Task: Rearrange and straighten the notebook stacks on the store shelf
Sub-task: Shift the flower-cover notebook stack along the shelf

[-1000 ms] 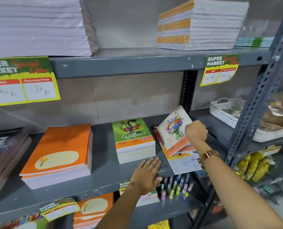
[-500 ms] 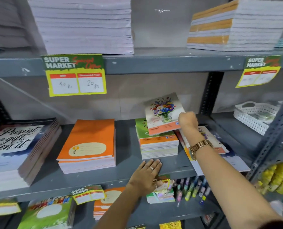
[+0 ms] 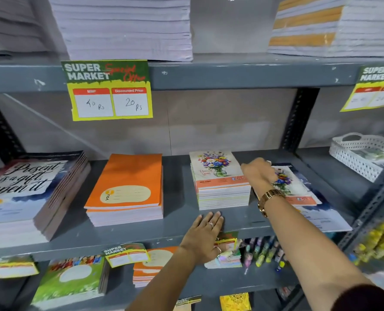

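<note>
now floral notebook (image 3: 215, 168) atop stack (image 3: 224, 196)

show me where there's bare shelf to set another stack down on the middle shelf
Bare strips lie between the quote stack and orange stack, and between orange and floral stack. Right of it is crowded: right hand, loose notebooks.

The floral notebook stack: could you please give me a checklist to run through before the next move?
1. Floral notebook lies flat atop the middle stack: ok.
2. Its edges squared with the stack: not ok, slightly skewed.
3. Right hand free of the cover: cannot tell.
4. Left hand braced on the shelf edge: ok.
5. Loose notebooks at right tidied: not ok.
</note>
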Motion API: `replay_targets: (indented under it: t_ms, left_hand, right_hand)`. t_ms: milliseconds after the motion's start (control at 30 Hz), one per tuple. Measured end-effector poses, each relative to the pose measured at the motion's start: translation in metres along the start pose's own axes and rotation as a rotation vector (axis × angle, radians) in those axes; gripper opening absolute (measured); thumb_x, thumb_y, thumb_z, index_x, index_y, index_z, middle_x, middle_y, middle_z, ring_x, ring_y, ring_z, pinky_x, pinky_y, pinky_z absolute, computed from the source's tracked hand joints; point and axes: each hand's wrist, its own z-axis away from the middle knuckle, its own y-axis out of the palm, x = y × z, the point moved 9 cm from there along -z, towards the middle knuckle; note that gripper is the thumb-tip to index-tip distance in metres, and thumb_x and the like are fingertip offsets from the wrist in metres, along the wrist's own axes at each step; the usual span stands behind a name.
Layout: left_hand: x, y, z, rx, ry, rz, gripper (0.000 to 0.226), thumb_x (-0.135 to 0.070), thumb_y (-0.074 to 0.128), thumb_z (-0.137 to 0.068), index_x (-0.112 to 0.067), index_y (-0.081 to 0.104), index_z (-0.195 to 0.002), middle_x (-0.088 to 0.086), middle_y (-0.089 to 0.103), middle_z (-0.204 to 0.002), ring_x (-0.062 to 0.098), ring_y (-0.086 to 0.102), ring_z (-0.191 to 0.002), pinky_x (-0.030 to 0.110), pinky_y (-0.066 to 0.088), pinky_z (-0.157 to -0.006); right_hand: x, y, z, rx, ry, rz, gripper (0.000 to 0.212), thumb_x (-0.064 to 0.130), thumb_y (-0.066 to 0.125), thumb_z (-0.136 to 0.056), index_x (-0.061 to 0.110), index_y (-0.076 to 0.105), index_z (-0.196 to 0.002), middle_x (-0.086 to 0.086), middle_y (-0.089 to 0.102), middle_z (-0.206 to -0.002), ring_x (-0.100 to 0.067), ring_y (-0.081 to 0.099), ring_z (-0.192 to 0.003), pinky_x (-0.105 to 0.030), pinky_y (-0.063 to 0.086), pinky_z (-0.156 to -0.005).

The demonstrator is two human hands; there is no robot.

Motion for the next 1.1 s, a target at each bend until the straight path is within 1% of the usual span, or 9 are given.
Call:
replay_targets:
  t_ms: [133, 233, 333, 433, 567, 667, 933, 1000, 1100]
  left_hand:
    - [-0.014, -0.005, -0.012, 0.013, 0.040, 0.016, 0.069, -0.046, 0.030, -0.096, -0.014, -0.002, -0.148, 0.003, -0.005, -0.160, 0.020, -0.005, -0.147, 0.036, -0.003, -0.121]
    - [-0.034, -0.008, -0.027, 0.029, 0.081, 0.020, 0.066, -0.042, 0.029, -0.098, -0.012, -0.002, -0.148, 0.005, -0.004, -0.160, 0.020, -0.003, -0.147, 0.036, 0.000, -0.122]
    - [-0.055, -0.009, -0.040, 0.048, 0.116, 0.043, 0.065, -0.037, 0.030, -0.098, -0.011, -0.001, -0.148, 0.005, -0.003, -0.160, 0.019, -0.002, -0.147, 0.037, 0.001, -0.122]
    - [-0.070, -0.010, -0.055, 0.053, 0.129, 0.061, 0.065, -0.039, 0.030, -0.098, -0.011, -0.001, -0.148, 0.005, -0.003, -0.160, 0.018, -0.002, -0.147, 0.037, 0.001, -0.122]
    - [-0.075, -0.008, -0.068, 0.032, 0.103, 0.052, 0.067, -0.040, 0.031, -0.098, -0.010, -0.001, -0.148, 0.005, -0.004, -0.160, 0.018, -0.003, -0.147, 0.037, 0.000, -0.122]
    - [-0.077, -0.007, -0.076, 0.014, 0.081, 0.034, 0.067, -0.042, 0.030, -0.098, -0.012, -0.002, -0.148, 0.003, -0.005, -0.160, 0.018, -0.004, -0.147, 0.037, -0.002, -0.122]
    - [-0.079, -0.007, -0.079, 0.009, 0.062, -0.011, 0.067, -0.044, 0.026, -0.098, -0.013, -0.004, -0.148, 0.004, -0.006, -0.159, 0.019, -0.005, -0.147, 0.037, -0.002, -0.121]
    - [-0.079, -0.010, -0.078, 0.024, 0.068, 0.010, 0.066, -0.044, 0.026, -0.098, -0.012, -0.003, -0.148, 0.004, -0.005, -0.160, 0.019, -0.004, -0.147, 0.037, -0.002, -0.121]
    - [-0.077, -0.011, -0.075, 0.040, 0.071, 0.037, 0.065, -0.043, 0.027, -0.098, -0.014, -0.003, -0.148, 0.003, -0.004, -0.160, 0.018, -0.004, -0.147, 0.037, -0.001, -0.121]
  right_hand:
    - [-0.041, -0.019, -0.009, -0.005, 0.031, -0.010, 0.038, 0.028, 0.057, -0.082, 0.002, 0.063, -0.109, -0.021, 0.062, -0.118, -0.038, 0.058, -0.108, -0.037, 0.047, -0.089]
    - [-0.075, -0.036, -0.012, -0.056, 0.096, 0.091, 0.038, 0.020, 0.057, -0.081, 0.002, 0.059, -0.114, -0.023, 0.056, -0.125, -0.040, 0.053, -0.114, -0.039, 0.044, -0.094]
    - [-0.103, -0.042, -0.018, -0.029, 0.128, 0.140, 0.041, 0.019, 0.055, -0.080, 0.003, 0.056, -0.118, -0.023, 0.053, -0.128, -0.041, 0.049, -0.115, -0.042, 0.044, -0.095]
    - [-0.131, -0.044, -0.025, 0.030, 0.168, 0.196, 0.049, 0.030, 0.058, -0.081, 0.007, 0.052, -0.124, -0.019, 0.051, -0.131, -0.038, 0.047, -0.119, -0.041, 0.042, -0.096]
    - [-0.149, -0.031, -0.029, 0.138, 0.166, 0.219, 0.063, 0.053, 0.061, -0.076, 0.010, 0.054, -0.121, -0.014, 0.053, -0.131, -0.033, 0.049, -0.119, -0.041, 0.042, -0.100]
    - [-0.157, -0.025, -0.031, 0.145, 0.170, 0.277, 0.070, 0.059, 0.064, -0.071, 0.011, 0.053, -0.122, -0.012, 0.052, -0.131, -0.030, 0.047, -0.120, -0.038, 0.043, -0.098]
    - [-0.160, -0.024, -0.045, 0.134, 0.243, 0.253, 0.082, 0.046, 0.076, -0.069, 0.003, 0.040, -0.129, -0.019, 0.039, -0.137, -0.034, 0.034, -0.125, -0.040, 0.041, -0.098]
    - [-0.150, -0.030, -0.046, 0.081, 0.217, 0.228, 0.076, 0.035, 0.073, -0.076, -0.003, 0.035, -0.131, -0.021, 0.038, -0.138, -0.035, 0.035, -0.126, -0.040, 0.040, -0.099]
    - [-0.129, -0.046, -0.052, -0.018, 0.154, -0.055, 0.055, 0.011, 0.062, -0.085, -0.011, 0.033, -0.127, -0.028, 0.045, -0.134, -0.042, 0.046, -0.122, -0.045, 0.044, -0.096]
